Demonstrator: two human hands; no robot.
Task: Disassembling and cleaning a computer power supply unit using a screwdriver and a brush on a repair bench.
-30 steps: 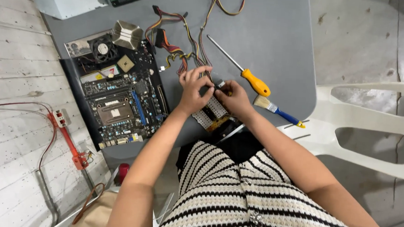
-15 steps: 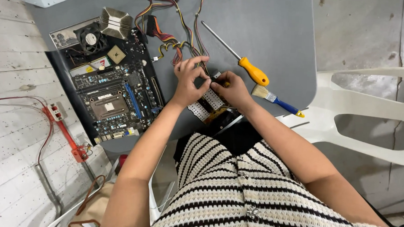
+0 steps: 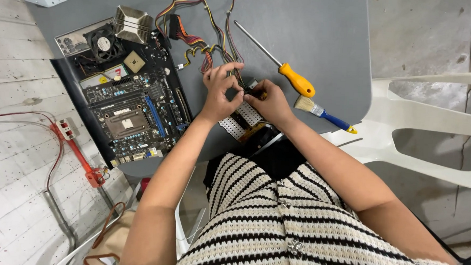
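My left hand (image 3: 219,91) and my right hand (image 3: 269,99) meet over a perforated metal box (image 3: 241,122) at the near edge of the grey table (image 3: 316,34). Both pinch a small dark connector (image 3: 251,90) at the end of a bundle of coloured wires (image 3: 197,44) that runs up the table. The fingers hide most of the connector. A black motherboard (image 3: 134,111) lies just left of my left hand. A screwdriver with a yellow handle (image 3: 297,79) and a small brush with a blue handle (image 3: 322,111) lie right of my right hand.
A fan (image 3: 103,45), a metal heat sink (image 3: 131,24) and a loose chip (image 3: 134,61) sit at the motherboard's far end. A white plastic chair (image 3: 434,132) stands to the right. A red tool with wires (image 3: 78,151) lies on the white floorboards at left.
The view has shifted, so the table sits higher in frame. Both hands stay together on the connector over the metal box, with only small finger movement.
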